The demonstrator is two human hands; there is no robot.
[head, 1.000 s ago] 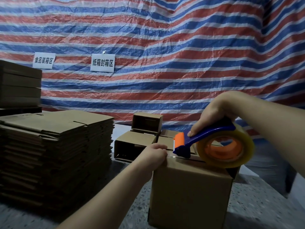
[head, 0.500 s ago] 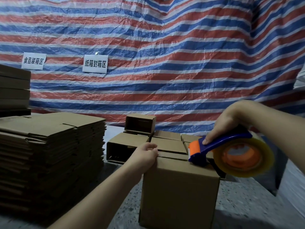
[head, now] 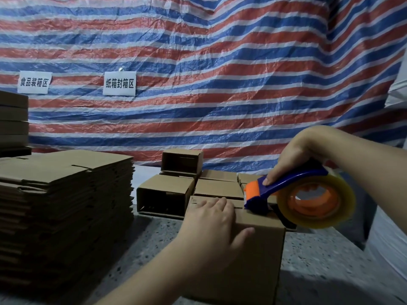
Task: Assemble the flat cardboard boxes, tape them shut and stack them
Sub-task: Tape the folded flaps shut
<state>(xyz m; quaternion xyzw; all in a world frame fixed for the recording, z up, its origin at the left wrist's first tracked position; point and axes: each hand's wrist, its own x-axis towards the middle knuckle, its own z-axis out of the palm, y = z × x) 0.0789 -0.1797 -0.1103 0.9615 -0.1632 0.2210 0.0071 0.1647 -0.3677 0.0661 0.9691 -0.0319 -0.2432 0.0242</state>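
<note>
Cardboard box (head: 240, 256) stands upright at the near middle of the speckled floor (head: 319, 260), in the taping step by the look of it; the left hand (head: 211, 225) lies spread on its top near corner, fingers straight, pressing the flaps; the right hand (head: 295, 159) grips the tape dispenser (head: 293, 194), nose touching the top seam; next, a steady pull along the seam seems called for; beyond lie assembled boxes (head: 167, 192), and by the floor's left edge a flat stack (head: 63, 194).

Dim light, deep shadows, slight motion blur, wide-angle bowing.
</note>
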